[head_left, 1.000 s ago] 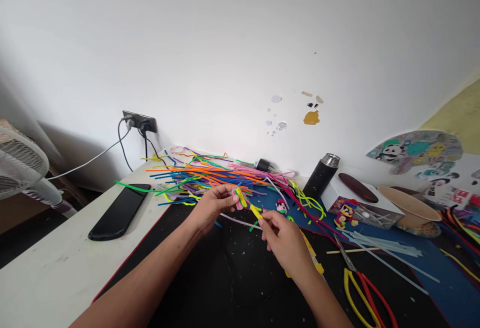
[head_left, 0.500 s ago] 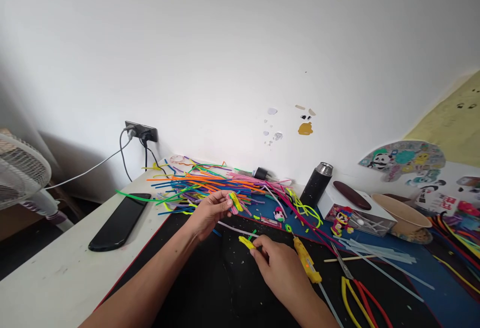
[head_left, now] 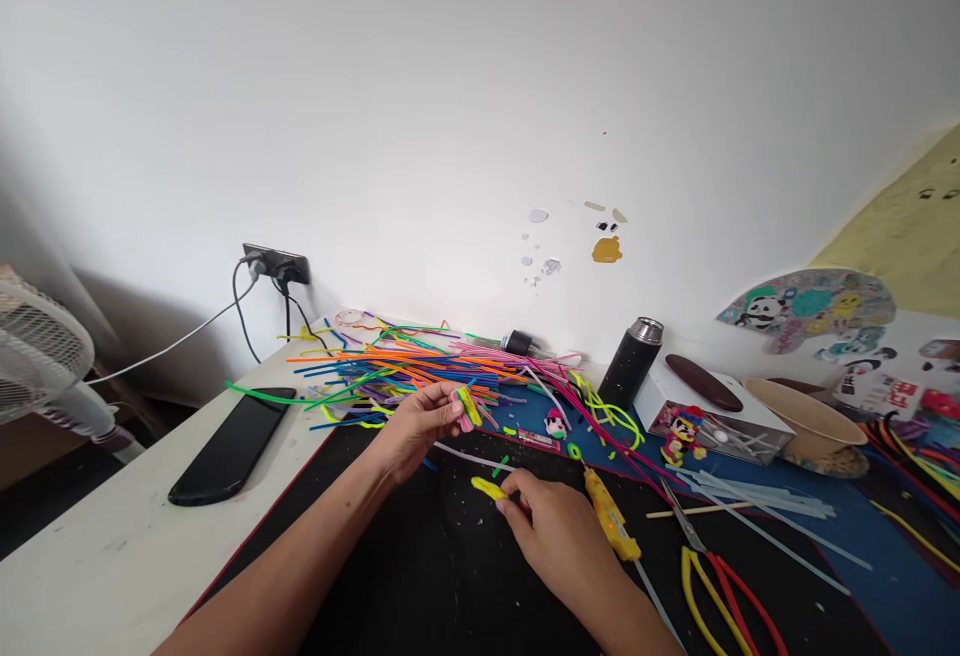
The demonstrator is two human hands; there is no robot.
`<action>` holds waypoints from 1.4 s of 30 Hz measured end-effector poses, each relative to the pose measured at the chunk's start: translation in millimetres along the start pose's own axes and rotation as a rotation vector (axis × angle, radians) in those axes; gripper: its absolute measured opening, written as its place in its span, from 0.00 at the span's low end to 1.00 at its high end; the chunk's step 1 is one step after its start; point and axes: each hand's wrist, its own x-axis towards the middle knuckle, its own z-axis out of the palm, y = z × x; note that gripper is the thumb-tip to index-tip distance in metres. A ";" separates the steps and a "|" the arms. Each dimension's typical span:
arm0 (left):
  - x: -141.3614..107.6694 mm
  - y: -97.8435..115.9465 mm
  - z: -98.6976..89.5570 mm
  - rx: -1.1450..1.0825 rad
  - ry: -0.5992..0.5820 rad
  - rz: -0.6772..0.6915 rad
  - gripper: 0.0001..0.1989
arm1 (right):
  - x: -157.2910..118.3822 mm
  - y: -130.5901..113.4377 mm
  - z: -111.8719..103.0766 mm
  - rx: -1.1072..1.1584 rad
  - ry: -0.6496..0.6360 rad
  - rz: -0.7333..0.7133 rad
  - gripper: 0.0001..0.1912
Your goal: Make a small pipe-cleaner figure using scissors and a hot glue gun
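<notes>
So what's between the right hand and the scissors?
In the head view, a yellow glue gun lies between the right hand and the scissors, with a pale stick at its back end.

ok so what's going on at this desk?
Someone is working bare-handed over a black mat. The left hand pinches a small yellow, green and pink piece; the right hand holds a yellow piece by one end. The two pieces are apart. A yellow glue gun lies just right of the right hand, with scissors farther right. A loose pile of coloured pipe cleaners lies behind the hands, near the wall.
</notes>
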 end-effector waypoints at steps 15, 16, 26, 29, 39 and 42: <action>-1.2 1.1 -0.2 0.033 -0.015 -0.010 0.15 | -7.7 45.8 -18.2 0.272 0.176 0.134 0.15; -0.9 0.6 0.1 0.032 -0.008 -0.009 0.15 | -13.4 51.3 -21.4 0.274 0.180 0.160 0.16; -5.0 -3.3 9.1 0.137 -0.059 -0.071 0.18 | -59.9 57.4 -13.3 0.149 -0.151 0.218 0.21; -7.4 -4.3 13.3 0.192 -0.092 -0.094 0.17 | -62.5 58.1 -7.6 0.171 -0.135 0.261 0.20; -14.9 -12.1 22.3 0.248 -0.251 -0.173 0.14 | -76.9 60.9 14.3 0.419 0.102 0.289 0.16; -17.9 -13.6 25.7 0.230 -0.299 -0.226 0.13 | -80.8 56.5 9.8 0.516 0.121 0.296 0.17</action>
